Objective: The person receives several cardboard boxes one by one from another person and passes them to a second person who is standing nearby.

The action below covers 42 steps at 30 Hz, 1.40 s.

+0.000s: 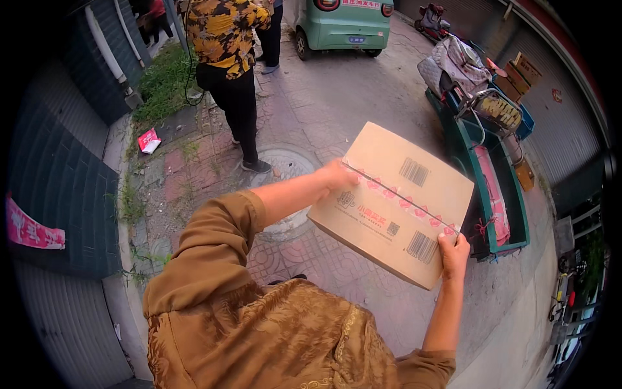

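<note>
A cardboard box [388, 204] is held out before me in both hands, tilted so that its taped top faces me. Clear tape with pink printed marks runs along the top seam, and the lid bears writing and barcodes. My left hand [338, 176] grips the box's left edge at one end of the seam. At the right corner, my right hand [455, 255] clasps the other end, thumb on top. The fingers beneath the box are hidden from view.
A person in a patterned shirt [222, 34] stands ahead on the left, near a round manhole cover [286, 223]. Beyond is a green car [342, 29]. A green cargo tricycle [515, 214] is parked to the right, and a tiled wall [63, 189] runs along the left.
</note>
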{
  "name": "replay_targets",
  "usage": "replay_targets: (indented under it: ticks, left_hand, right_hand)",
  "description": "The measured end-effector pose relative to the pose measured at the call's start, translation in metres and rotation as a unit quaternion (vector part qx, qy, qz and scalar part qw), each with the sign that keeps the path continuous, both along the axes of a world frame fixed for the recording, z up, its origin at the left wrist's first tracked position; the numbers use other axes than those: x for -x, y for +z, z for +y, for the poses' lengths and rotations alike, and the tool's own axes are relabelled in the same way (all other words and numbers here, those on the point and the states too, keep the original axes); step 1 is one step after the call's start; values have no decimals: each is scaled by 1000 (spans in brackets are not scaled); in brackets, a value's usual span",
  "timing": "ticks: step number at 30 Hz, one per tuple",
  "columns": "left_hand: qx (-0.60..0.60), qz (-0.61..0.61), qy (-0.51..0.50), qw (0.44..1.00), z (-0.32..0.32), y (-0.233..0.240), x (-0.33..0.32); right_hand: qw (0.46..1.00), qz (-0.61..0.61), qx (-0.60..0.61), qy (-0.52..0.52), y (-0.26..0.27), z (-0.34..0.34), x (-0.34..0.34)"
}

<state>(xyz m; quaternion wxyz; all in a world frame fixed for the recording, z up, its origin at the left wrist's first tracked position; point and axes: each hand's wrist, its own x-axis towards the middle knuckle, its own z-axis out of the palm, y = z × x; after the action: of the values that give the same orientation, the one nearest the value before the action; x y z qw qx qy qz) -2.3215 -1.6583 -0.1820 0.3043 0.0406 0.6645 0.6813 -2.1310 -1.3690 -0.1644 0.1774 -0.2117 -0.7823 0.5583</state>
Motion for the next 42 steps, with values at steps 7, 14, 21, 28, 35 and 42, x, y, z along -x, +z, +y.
replay_targets:
  ticks: [7, 14, 21, 28, 35, 42]
  left_hand:
    - [17, -1, 146, 989, -115, 40, 88]
    - [42, 18, 212, 976, -169, 50, 121]
    - [90, 57, 240, 965, -186, 58, 133]
    - [115, 79, 257, 956, -209, 57, 167]
    - [80, 48, 270, 958, -224, 60, 194]
    - [136, 58, 275, 950, -218, 62, 223]
  right_hand:
    - [990, 22, 49, 128, 31, -71, 167]
    - [984, -20, 80, 156, 46, -114, 232]
    - [982, -26, 74, 175, 53, -135, 273]
    - [970, -11, 115, 212, 63, -151, 307]
    - [956, 35, 201, 211, 55, -159, 349]
    - [957, 19, 199, 208, 58, -156, 373]
